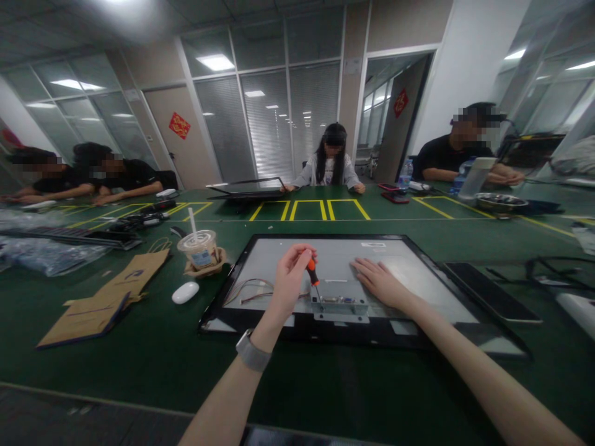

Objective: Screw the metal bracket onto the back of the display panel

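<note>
A monitor panel (418,266) lies face down on the green table, its grey metal back up inside a black frame. My left hand (289,279) is closed round a screwdriver (313,274) with an orange and black handle, its tip down on a small metal bracket (339,303) near the panel's front edge. My right hand (379,280) lies flat on the panel's back, fingers spread, just right of the bracket. Thin loose wires (248,290) rest on the panel to the left.
A plastic cup with a straw (199,248), a white mouse (185,292) and brown paper bags (111,291) lie to the left. A black strip (490,291) lies to the right. Several people sit round the table; another panel (246,188) lies at the far side.
</note>
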The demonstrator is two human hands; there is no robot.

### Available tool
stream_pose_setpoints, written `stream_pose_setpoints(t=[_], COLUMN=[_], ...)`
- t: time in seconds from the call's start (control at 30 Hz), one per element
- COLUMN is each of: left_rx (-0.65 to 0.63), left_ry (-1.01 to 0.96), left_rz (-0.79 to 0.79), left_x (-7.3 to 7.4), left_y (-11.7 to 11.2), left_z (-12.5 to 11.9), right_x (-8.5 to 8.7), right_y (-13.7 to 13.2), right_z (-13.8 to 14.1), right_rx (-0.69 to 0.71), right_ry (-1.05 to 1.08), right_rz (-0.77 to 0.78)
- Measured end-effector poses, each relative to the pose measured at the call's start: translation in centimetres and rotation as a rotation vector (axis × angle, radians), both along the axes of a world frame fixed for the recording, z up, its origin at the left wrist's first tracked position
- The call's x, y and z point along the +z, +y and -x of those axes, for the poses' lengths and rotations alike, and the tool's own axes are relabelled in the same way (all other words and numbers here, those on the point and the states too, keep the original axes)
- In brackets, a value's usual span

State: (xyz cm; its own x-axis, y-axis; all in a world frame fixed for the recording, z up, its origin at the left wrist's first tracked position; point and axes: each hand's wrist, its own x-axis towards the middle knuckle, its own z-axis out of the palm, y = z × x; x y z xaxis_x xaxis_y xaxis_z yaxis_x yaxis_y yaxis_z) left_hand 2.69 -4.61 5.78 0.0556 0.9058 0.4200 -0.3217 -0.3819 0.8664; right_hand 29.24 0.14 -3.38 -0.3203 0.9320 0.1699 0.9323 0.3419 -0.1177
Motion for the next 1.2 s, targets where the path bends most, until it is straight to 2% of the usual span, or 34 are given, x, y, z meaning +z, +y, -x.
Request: stream_pose_setpoints(t=[0.97,1.2], left_rx=[0.001,0.009], left_ry=[0.018,0.013], left_rz=[-0.018,-0.011], left_x=[-0.12,0.21], left_y=[0.01,-0.27], left_z=[-0.01,-0.04], right_x=[-0.09,0.18], right_y=[0.01,-0.10], right_z=[-0.02,0.10], right_rx=[0.005,-0.004], right_ry=[0.007,-0.003], right_rz=[-0.001,0.023])
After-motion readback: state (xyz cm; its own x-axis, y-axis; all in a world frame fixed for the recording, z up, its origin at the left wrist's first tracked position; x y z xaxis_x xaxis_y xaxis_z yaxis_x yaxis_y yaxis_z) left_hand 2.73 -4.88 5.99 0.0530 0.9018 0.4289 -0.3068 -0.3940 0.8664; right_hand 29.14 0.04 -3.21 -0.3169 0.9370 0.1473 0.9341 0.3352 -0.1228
